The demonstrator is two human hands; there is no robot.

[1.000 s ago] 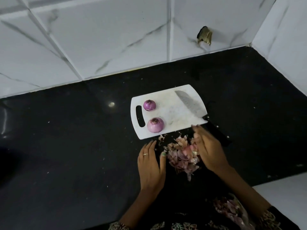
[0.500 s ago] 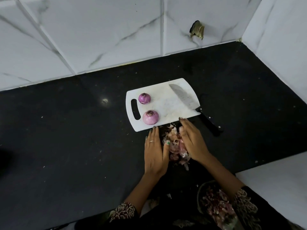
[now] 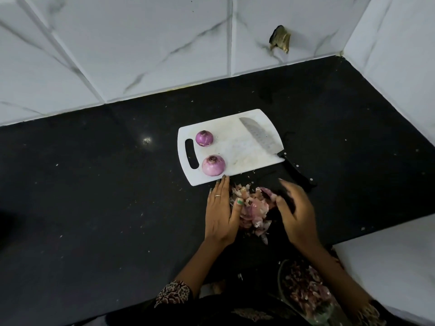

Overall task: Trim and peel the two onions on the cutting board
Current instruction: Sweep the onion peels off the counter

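Two peeled purple onions sit on the white cutting board [image 3: 237, 147]: a smaller onion [image 3: 204, 138] at the back and a larger onion [image 3: 213, 165] near the front edge. A knife [image 3: 261, 137] lies with its blade on the board's right side and its black handle on the counter. A pile of onion skins [image 3: 254, 208] lies on the black counter just in front of the board. My left hand [image 3: 221, 212] rests flat against the pile's left side. My right hand [image 3: 296, 210] cups the pile from the right, fingers curled and blurred.
A glass bowl [image 3: 303, 290] holding onion skins sits below the counter's front edge, under my right forearm. White marble-tiled walls close off the back and right. A white surface [image 3: 388, 267] adjoins the counter at the lower right.
The pile of skins has spread a little between my hands. My right hand has shifted right and away from the board's edge; my left hand stays against the pile.
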